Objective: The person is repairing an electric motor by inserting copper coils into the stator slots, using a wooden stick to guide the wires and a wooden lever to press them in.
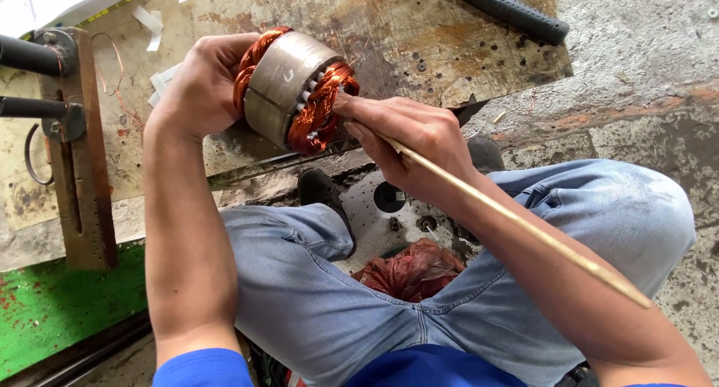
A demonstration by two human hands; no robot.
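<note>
— The motor core (288,80), a grey metal ring with copper windings (318,110) bulging from both ends: where is it?

— Held up in the air above the person's knees, just in front of the worn wooden table (419,35). The left hand (198,84) grips it from the far side, fingers wrapped around the ring and the rear coil.

— And the right hand (408,144)?

— Its fingers are pinched around a long thin stick (517,222), whose tip is pressed into the copper at the near end of the core. The stick's tail runs back along the forearm.

— What could go wrong from here?

— Likely the stick slipping. Pushed too hard or at a slant, it could scrape the coating off the wire or pull a strand out of its bundle. The core is only held by one hand, so a hard push could also twist it loose.

— Anything else nearby?

— A black handle (505,11) lies on the table, a metal bracket (79,147) stands at the left, and a red plastic bag (412,271) sits on the floor between the legs.
</note>
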